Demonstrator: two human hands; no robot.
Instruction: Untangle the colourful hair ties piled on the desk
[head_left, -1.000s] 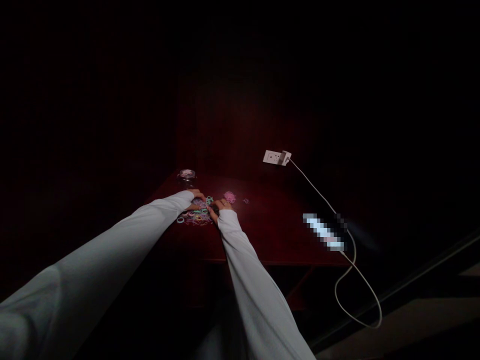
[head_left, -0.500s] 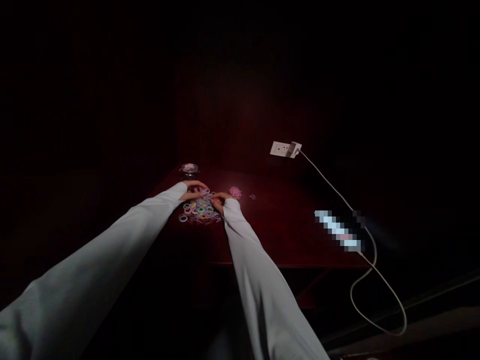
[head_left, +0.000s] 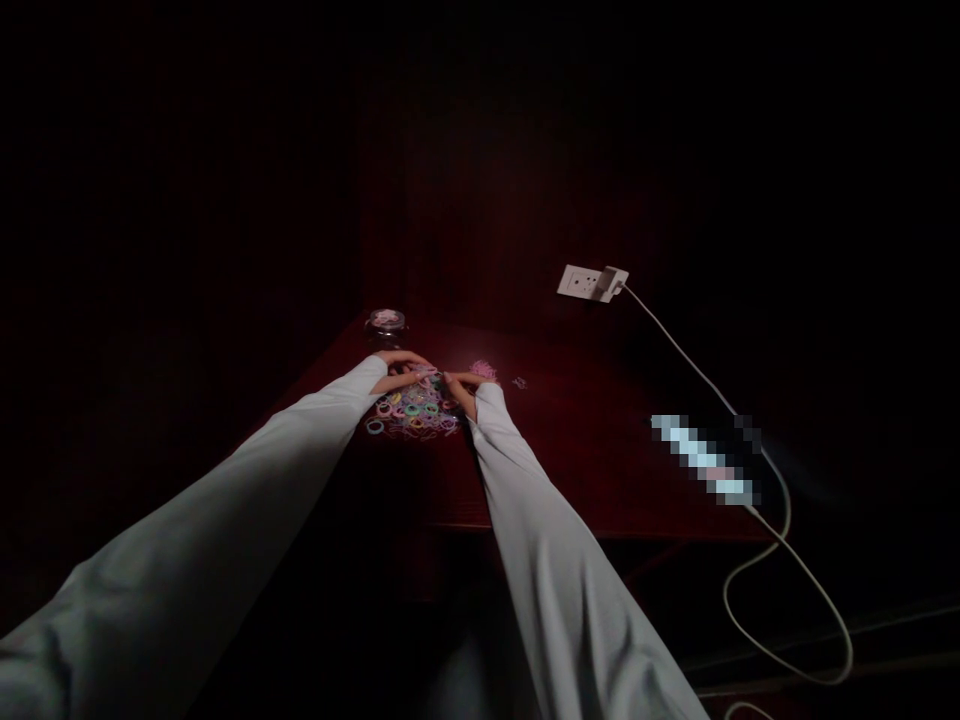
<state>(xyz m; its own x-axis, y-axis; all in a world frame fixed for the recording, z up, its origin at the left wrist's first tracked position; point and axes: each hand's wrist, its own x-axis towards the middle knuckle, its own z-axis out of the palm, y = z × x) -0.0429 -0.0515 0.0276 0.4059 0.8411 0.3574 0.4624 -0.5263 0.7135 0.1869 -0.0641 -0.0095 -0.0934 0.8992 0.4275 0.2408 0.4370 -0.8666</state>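
Observation:
A tangled pile of small colourful hair ties (head_left: 412,410), in pastel purple, pink, green and yellow, lies on the dark red table. Over the pile's far left side is my left hand (head_left: 402,368), its thumb and fingers closed around a few pinkish-purple hair ties. My right hand (head_left: 466,388) meets it at the pile's far right, fingertips drawn together close to the left fingertips. What sits between the right fingers is too small to make out. Just beyond the right hand is a separate heap of pink hair ties (head_left: 484,371), with a few loose pink ties (head_left: 520,383) beside it.
A clear round jar (head_left: 386,322) with a pinkish top stands at the table's far left. On the wall, a white socket (head_left: 581,282) holds a charger (head_left: 611,284). Its white cable (head_left: 679,350) runs to a blurred phone-like device (head_left: 701,458) on the right. Surroundings are very dark.
The view has shifted slightly, so the table things sit a little higher and farther right. Both hands stay at the pile, their fingertips still close together.

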